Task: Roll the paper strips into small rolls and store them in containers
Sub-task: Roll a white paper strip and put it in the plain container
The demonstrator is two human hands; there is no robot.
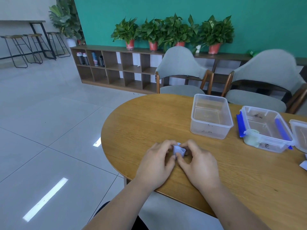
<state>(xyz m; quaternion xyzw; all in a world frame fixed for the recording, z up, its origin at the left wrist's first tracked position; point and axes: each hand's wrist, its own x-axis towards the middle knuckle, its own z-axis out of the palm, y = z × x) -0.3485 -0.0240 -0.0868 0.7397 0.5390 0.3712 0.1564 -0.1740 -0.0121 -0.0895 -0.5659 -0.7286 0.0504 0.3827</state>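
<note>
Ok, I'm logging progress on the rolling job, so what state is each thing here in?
paper strip: pale blue, partly rolled, held between both hands.
left hand: pinches the paper strip.
right hand: pinches the paper strip.
plain container: open, no lid, looks empty.
green roll: rolled up, stored.
blue-clipped container: open, green roll in its near-left corner.

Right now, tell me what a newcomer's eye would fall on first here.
First, the left hand and right hand meet near the edge of the wooden table, pinching a pale blue paper roll between them. Farther right stand an empty lidless tub and a blue-clipped box holding a pale green roll. Behind, potted plants line the teal wall.
</note>
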